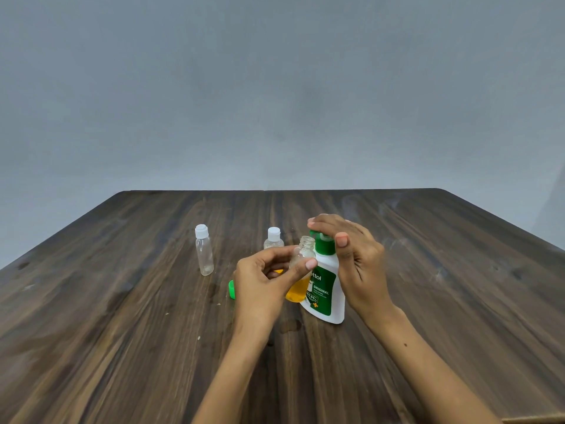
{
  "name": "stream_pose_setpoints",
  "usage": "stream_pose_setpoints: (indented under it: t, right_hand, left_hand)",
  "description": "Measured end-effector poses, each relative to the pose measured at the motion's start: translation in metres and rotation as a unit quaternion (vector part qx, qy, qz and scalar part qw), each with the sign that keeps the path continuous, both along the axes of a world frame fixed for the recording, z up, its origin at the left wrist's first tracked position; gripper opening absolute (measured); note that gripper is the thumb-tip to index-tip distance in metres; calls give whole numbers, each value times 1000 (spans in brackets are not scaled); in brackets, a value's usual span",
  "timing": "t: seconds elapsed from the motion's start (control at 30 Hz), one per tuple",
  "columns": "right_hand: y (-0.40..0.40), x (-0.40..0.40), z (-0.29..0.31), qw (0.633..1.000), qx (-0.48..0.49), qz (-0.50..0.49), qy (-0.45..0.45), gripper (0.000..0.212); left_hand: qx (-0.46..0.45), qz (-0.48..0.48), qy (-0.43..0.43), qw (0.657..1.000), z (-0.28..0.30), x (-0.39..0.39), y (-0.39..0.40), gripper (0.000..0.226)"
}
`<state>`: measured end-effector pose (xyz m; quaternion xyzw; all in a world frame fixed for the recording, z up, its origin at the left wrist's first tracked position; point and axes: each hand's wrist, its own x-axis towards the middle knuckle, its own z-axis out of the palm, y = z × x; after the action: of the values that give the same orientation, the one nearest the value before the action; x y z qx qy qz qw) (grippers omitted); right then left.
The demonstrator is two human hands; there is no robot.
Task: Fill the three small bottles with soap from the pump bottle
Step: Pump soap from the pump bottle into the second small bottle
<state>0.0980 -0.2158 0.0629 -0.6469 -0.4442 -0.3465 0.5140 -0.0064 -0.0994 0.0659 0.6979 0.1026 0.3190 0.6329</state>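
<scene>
A white pump bottle (328, 289) with a green label and green pump head stands on the table, leaning a little left. My right hand (351, 258) lies over the pump head, fingers on top. My left hand (263, 283) holds a small clear uncapped bottle (302, 255), partly filled with orange-yellow soap, its open neck just under the pump spout. Two more small clear bottles with white caps stand behind: a tall slim bottle (204, 250) at the left and a shorter bottle (274, 238) partly hidden by my left hand.
A green cap (232, 289) lies on the dark wooden table (122, 332) just left of my left hand. A plain grey wall rises behind the table's far edge.
</scene>
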Motion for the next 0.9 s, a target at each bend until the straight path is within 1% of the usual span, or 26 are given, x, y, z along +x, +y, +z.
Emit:
stream_pose_setpoints:
  t: [0.1,0.2,0.3,0.47,0.63,0.77,0.9]
  right_hand:
    - [0,1,2,1000,-14,-6,-5,61]
    - [1,1,-1,1000,0,-5,-8,60]
    - [2,-1,-3,1000,12,-1,-2,58]
    - [0,0,0,1000,-2,-8,-13,58]
    - [2,-2,2,1000,-2,-12,-18,57]
    - [3,-3,1,1000,12,-9,-17,58]
    - [5,-3,1,1000,22,-13,-9,60]
  left_hand:
    - [-2,2,-2,1000,1,-1,1,36]
    - [-4,-1,-7,1000,2,0,1,34]
    - [-3,-3,-5,1000,2,0,0,36]
    - [-2,-5,-1,1000,2,-2,-1,42]
    - [4,1,-2,1000,1,-2,0,40]
    - [5,0,-5,1000,2,-1,1,42]
    - [0,-3,-6,1000,4,-1,-1,38]
